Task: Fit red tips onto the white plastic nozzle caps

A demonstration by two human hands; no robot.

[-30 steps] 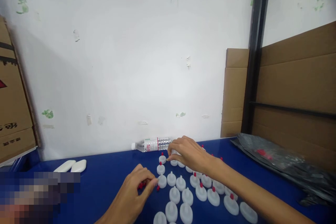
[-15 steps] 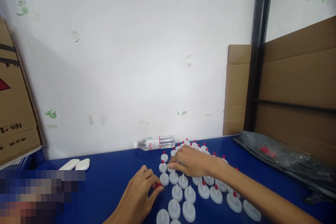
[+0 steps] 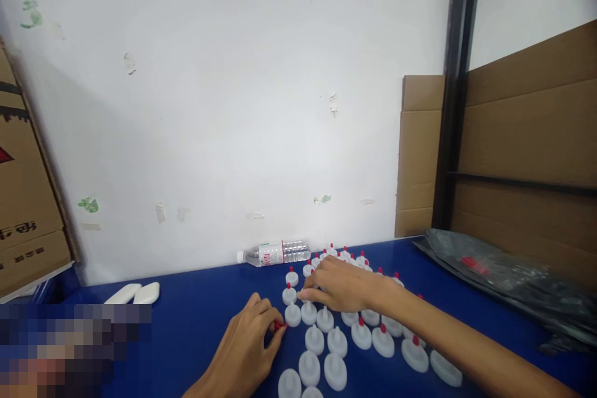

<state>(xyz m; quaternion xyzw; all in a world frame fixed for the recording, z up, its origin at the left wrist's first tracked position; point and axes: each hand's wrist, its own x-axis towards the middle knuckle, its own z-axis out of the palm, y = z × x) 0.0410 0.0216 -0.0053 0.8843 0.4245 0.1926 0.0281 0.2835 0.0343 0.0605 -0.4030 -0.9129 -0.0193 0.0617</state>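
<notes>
My left hand (image 3: 249,339) is closed in a pinch on small red tip caps (image 3: 278,325) at the left side of the group. Right beside its fingertips stands a white nozzle cap (image 3: 292,315) with a bare spout. My right hand (image 3: 342,286) reaches across the group from the right, fingers curled down and thumb near the index finger, over a white cap that it mostly covers. What it grips is hidden. Around both hands stand several white nozzle caps; some wear red tips, such as one nozzle cap (image 3: 361,336), while a nearer nozzle cap (image 3: 335,372) has none.
A water bottle (image 3: 275,253) lies on the blue table (image 3: 196,298) against the wall. Two white rounded objects (image 3: 146,293) sit at the left. A dark plastic bag (image 3: 504,286) with red pieces lies at the right. Cardboard (image 3: 527,137) stands behind it.
My left fingertips have drawn slightly left and closer together around the red tip caps. My right hand stays at nearly the same spot. The view has shifted slightly.
</notes>
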